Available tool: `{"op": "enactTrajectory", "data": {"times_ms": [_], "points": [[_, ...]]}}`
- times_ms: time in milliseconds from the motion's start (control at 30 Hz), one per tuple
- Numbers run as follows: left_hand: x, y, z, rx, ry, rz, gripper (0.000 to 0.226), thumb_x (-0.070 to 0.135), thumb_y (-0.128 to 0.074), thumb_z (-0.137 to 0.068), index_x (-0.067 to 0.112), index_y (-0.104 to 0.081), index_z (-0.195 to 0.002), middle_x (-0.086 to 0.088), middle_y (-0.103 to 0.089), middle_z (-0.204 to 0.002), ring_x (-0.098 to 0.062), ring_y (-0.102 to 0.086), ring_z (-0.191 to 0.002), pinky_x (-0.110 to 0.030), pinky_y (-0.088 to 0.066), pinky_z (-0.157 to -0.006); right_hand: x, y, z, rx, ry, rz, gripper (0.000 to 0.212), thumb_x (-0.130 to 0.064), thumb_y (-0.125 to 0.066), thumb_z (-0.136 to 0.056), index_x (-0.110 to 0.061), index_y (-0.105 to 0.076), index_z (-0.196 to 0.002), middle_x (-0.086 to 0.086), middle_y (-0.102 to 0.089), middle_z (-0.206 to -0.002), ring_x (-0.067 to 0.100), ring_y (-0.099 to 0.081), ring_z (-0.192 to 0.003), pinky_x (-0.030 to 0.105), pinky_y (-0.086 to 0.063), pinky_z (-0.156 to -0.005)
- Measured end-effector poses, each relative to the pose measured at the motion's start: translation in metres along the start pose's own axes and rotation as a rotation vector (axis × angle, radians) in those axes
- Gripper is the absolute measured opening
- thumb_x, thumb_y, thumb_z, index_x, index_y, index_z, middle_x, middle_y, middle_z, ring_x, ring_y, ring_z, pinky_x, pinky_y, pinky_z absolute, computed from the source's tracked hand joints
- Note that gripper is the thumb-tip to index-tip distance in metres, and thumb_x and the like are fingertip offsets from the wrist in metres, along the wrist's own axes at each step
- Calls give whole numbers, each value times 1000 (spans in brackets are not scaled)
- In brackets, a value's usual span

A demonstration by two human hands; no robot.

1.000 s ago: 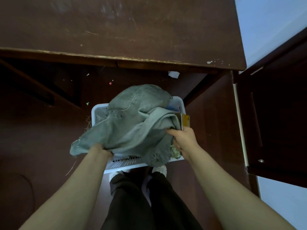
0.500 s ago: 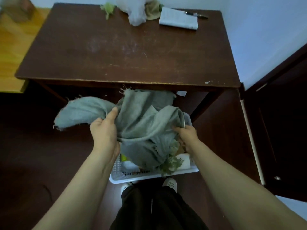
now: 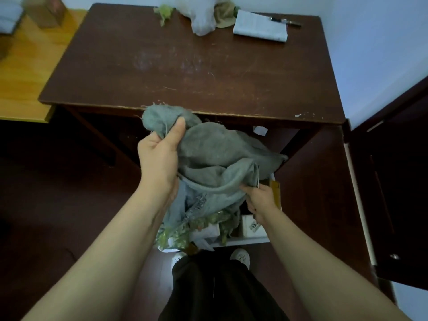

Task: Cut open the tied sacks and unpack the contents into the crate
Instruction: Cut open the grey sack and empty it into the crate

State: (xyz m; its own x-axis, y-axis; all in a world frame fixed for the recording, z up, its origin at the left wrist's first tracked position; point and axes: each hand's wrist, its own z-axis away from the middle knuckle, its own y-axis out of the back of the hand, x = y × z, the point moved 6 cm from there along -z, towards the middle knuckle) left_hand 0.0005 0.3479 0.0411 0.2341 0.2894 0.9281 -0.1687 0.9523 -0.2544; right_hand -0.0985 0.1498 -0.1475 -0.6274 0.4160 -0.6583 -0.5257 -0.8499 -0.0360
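Note:
A grey cloth sack [image 3: 215, 154] hangs crumpled above a white plastic crate [image 3: 245, 240] on the floor. My left hand [image 3: 159, 158] grips the sack's bunched upper end, held up near the table's front edge. My right hand [image 3: 259, 200] pinches the sack's lower open edge over the crate, and a yellow-handled cutter [image 3: 275, 193] shows beside this hand. Inside the crate lie greenish patterned packets [image 3: 185, 230] and a white box [image 3: 251, 225]; the sack hides most of the crate.
A dark wooden table [image 3: 192, 70] stands just beyond the crate, carrying a white plastic bag [image 3: 203, 17], a folded paper [image 3: 260, 28] and a pen [image 3: 286, 21] at its far edge. A dark cabinet [image 3: 393, 181] stands at right. My feet are just behind the crate.
My left hand has raised the sack's bunched end higher and gathered it in; the loose left flap is gone. The sack has lifted off the crate, showing more contents below. My head has tilted up.

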Motion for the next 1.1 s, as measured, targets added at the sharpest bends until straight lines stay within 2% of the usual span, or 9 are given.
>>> {"op": "enactTrajectory", "data": {"times_ms": [233, 367, 500, 600, 700, 800, 933, 1033, 1100], "points": [[14, -16, -4, -102, 8, 95, 10, 11, -63, -89, 8, -70, -82, -4, -74, -82, -20, -71, -84, -30, -56, -70, -6, 4, -1, -6, 17, -243, 34, 3, -56, -85, -15, -38, -62, -5, -31, -34, 7, -22, -25, 15, -16, -29], [15, -17, -3, -247, 30, 328, 19, 15, -60, -89, 4, -68, -102, -13, -70, -105, -29, -64, -107, -43, -52, -91, 11, 20, -3, -60, -44, -616, 30, 10, -39, -83, -14, -41, -65, -5, -26, -34, 6, -20, -23, 17, -18, -24], [-12, -2, -11, -140, 146, 249, 26, 16, -53, -94, 11, -60, -118, -4, -70, -112, -19, -66, -104, -33, -55, -83, 55, 37, -2, 54, -251, -53, 25, 6, -58, -82, -12, -46, -70, -5, -30, -33, 7, -19, -25, 14, -14, -28], [-42, 19, -7, -87, 258, 110, 21, 19, -50, -96, 16, -61, -113, 2, -73, -102, -15, -69, -94, -28, -57, -68, 59, 56, -3, 276, -268, -85, 13, -1, -57, -77, -13, -62, -77, -4, -39, -39, 6, -20, -25, 12, -16, -31], [-64, 40, -5, -49, 374, 72, 24, 21, -51, -95, 9, -64, -112, -6, -73, -102, -21, -70, -95, -30, -57, -69, 41, 66, -1, 459, -155, -131, 13, -11, -58, -78, -7, -66, -87, 1, -49, -55, 7, -30, -26, 14, -23, -31], [-74, 53, -3, -28, 437, 9, 29, 24, -56, -91, 1, -66, -106, -13, -72, -100, -25, -69, -95, -35, -55, -75, 8, 45, -8, 406, -14, -20, 31, -26, -63, -83, -2, -63, -101, 2, -56, -67, 9, -40, -39, 16, -29, -31], [-78, 59, 0, -67, 464, -9, 24, 19, -56, -90, 1, -69, -97, -14, -73, -98, -25, -70, -93, -35, -54, -77, -18, -6, -18, 242, -124, -15, 60, -61, -76, -62, -13, -51, -86, 2, -57, -79, 9, -43, -46, 21, -35, -36], [-82, 66, 1, -89, 501, -29, 27, 20, -56, -89, 0, -68, -102, -15, -72, -101, -27, -69, -95, -34, -56, -75, -19, -29, -30, 235, -125, 66, 45, -29, -81, -72, -8, -52, -98, 3, -53, -72, 12, -42, -50, 24, -39, -42], [-82, 77, -1, -54, 511, -53, 32, 23, -60, -84, -1, -67, -106, -16, -71, -102, -28, -69, -95, -37, -54, -80, -18, -33, -32, 291, -80, 86, 17, -5, -64, -82, -5, -56, -96, 4, -49, -66, 12, -38, -47, 19, -32, -34]]}}
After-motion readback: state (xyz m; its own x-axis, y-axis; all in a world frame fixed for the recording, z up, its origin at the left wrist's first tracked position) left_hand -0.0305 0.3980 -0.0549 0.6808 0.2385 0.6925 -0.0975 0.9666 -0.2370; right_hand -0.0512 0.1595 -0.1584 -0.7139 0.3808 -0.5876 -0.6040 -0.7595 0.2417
